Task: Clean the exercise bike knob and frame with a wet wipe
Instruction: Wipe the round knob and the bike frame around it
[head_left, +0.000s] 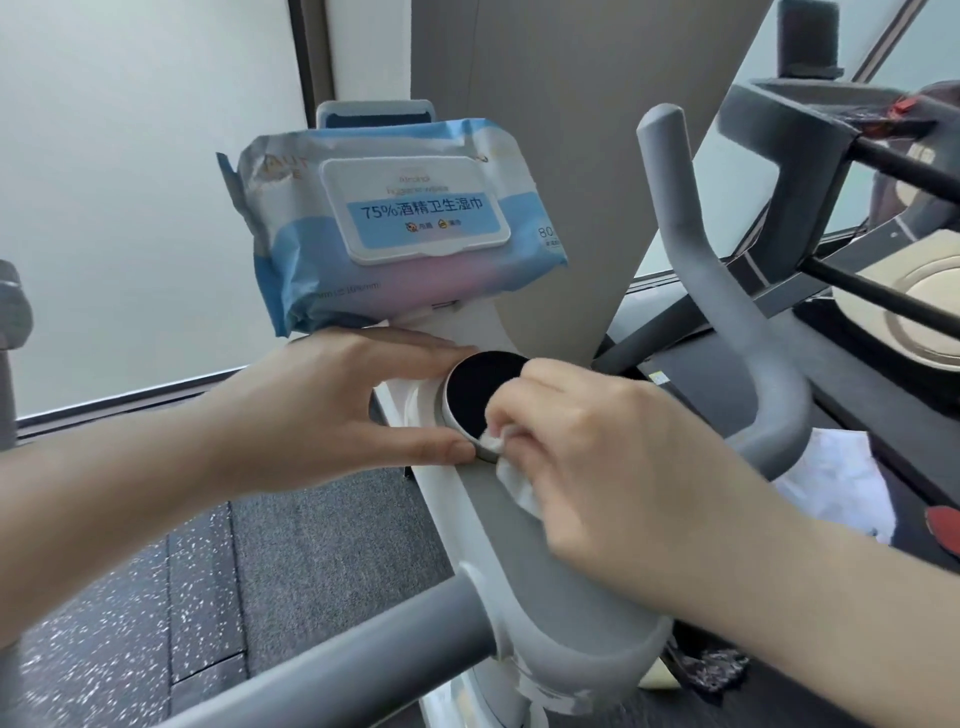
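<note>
Steadying the round black-faced, silver-rimmed knob (480, 400) w/ left hand (332, 410), thumb & fingers curled round its rim so it can't turn, right hand (613, 467) bunching crumpled white wet wipe (511, 467) vs knob's lower edge, atop white-grey bike frame (467, 519), below blue wipes pack (395, 218).

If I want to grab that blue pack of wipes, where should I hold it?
Hold the pack by its two short ends, reaching from the front. It leans upright on the bike's holder, with the hard lid facing you, so its soft sides are free for your fingers.
</note>
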